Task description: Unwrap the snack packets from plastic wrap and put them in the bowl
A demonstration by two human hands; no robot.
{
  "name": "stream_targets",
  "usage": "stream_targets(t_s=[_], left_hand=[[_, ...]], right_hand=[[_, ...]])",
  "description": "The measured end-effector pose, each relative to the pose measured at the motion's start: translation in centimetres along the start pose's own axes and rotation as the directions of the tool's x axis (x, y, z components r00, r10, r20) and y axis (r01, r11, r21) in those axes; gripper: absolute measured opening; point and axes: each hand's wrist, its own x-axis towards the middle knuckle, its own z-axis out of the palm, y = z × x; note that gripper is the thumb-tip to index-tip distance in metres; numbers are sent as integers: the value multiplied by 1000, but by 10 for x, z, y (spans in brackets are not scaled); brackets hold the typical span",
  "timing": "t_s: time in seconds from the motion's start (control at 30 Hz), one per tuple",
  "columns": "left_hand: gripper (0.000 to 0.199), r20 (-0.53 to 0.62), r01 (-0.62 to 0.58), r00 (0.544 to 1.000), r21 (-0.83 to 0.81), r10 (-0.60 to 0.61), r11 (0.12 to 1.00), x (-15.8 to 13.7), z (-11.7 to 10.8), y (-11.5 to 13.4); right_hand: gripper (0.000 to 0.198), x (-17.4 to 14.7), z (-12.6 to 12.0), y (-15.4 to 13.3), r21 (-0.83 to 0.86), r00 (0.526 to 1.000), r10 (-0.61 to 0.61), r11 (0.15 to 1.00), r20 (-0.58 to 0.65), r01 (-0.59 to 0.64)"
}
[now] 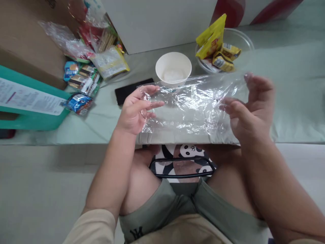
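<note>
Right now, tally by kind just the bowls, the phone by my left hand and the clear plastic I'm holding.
Bowls: 2, a white bowl and a clear bowl
Phone: 1
Clear plastic sheet: 1, between your left hand and right hand
Total: 4

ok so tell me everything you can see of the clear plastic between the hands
The clear plastic looks like thin, colourless film, crinkled and full of bright glints. It is spread wide between the left hand and right hand, which touch its ends. Its upper edge crosses the white bowl in view, and the table shows through it. Bag or flat sheet: unclear.
</note>
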Motion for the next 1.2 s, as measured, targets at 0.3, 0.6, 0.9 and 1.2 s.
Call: stream_targets(t_s=[0.3,0.6,0.9,1.2], left_hand=[[43,-177,25,984,124,-3,992,17,-7,-18],[41,119,281,947,150,-300,948,10,-4,0],[27,230,141,946,343,-229,929,12,2,-5],[53,3,69,998,-109,-69,992,20,-9,-17]], right_hand=[[58,4,-5,6,-321,971,180,920,-157,-223],[38,3,-9,8,-131,990,140,981,-30,-143],[27,-5,40,-5,-449,576,561,826,595,-341],[38,-6,46,4,-200,871,417,906,260,-374]])
